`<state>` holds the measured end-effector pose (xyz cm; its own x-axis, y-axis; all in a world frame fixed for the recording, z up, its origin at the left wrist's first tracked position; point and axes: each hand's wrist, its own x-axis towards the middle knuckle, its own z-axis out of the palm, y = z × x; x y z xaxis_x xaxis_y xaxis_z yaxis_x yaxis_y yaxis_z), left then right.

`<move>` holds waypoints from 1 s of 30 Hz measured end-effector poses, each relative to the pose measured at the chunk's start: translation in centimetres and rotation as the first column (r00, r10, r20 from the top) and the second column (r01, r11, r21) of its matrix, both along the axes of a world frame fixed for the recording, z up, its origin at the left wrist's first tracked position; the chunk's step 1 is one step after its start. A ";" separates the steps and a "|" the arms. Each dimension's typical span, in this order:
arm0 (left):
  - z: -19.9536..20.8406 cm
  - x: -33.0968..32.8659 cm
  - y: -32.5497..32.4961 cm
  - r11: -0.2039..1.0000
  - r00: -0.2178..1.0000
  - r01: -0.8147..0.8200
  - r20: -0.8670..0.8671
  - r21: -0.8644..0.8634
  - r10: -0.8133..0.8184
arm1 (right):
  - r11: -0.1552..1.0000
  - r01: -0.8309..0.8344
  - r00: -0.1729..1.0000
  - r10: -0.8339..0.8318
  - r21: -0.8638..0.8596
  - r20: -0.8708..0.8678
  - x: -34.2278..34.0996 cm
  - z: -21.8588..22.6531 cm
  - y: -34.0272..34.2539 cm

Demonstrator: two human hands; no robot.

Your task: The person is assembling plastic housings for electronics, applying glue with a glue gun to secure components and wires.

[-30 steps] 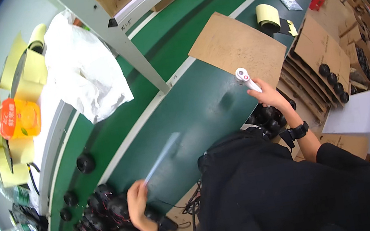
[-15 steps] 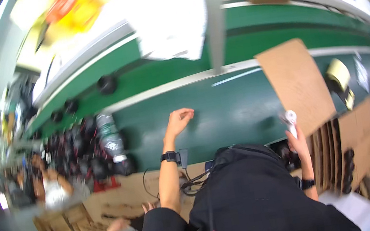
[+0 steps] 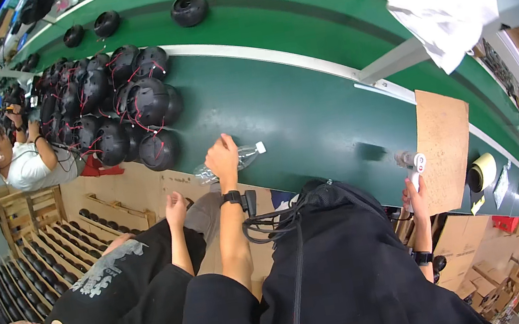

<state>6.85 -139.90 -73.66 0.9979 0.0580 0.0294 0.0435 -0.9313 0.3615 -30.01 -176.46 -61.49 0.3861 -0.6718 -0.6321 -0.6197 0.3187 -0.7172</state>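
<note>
A clear plastic bottle [image 3: 247, 157] with a white cap lies on its side near the front edge of the green table [image 3: 311, 147]. My left hand [image 3: 222, 159] is closed around its middle, fingers curled, and hides part of it. At the right, my right hand [image 3: 415, 198] grips the handle of a white handheld device [image 3: 415, 164] with a round head and a clear end piece. That device is held up beside a brown cardboard sheet [image 3: 445, 141] on the table.
Several black round shells with red wires [image 3: 146, 102] crowd the table's left end. More black round parts [image 3: 189, 10] sit on the green strip behind. A person in black [image 3: 125, 296] is close on my left. A yellowish roll [image 3: 482, 172] stands right of the cardboard.
The view has swung left. My left hand, empty before, now holds the bottle, which has come away from the black shells and turned. My right hand still holds the white device.
</note>
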 end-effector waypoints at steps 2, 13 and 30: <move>-0.3 0.3 0.3 0.998 1.000 -0.021 0.001 0.056 0.021 | 0.999 -0.032 0.999 0.031 -0.016 -0.022 1.9 0.4 0.8; 2.2 -1.0 5.5 0.373 0.340 0.925 -0.273 -0.078 -0.900 | 0.999 -0.019 0.987 0.011 0.049 0.162 4.4 -4.9 1.9; 50.6 35.8 5.0 0.762 0.564 0.365 0.779 -0.534 0.275 | 0.998 0.059 0.980 -0.055 -0.015 0.190 5.3 -6.8 2.9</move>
